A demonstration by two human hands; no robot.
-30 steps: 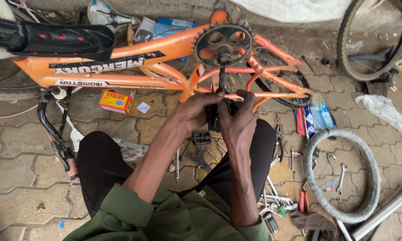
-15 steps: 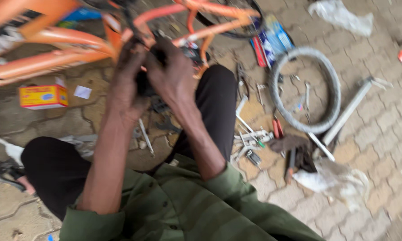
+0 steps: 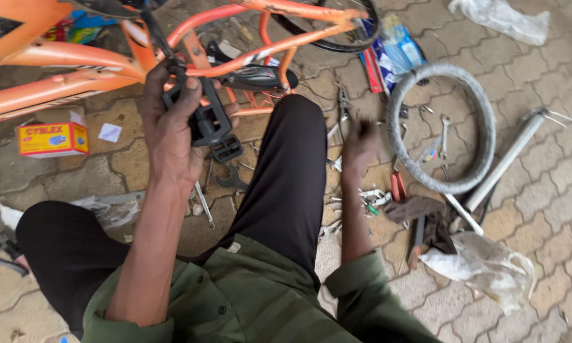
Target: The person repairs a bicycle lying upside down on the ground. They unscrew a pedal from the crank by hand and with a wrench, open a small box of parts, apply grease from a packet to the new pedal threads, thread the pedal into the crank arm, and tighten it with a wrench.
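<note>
Left hand (image 3: 171, 124) wraps closed around black pedal (image 3: 204, 117) at orange bike frame (image 3: 76, 76). Right hand (image 3: 360, 143), blurred, hangs over scattered tools (image 3: 362, 197) on paving, grip unclear. Grey tyre (image 3: 441, 124) lies just beyond.

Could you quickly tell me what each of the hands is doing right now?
Left hand: closed around a black bicycle pedal.
Right hand: blurred, over the scattered tools; grip cannot be told.
</note>
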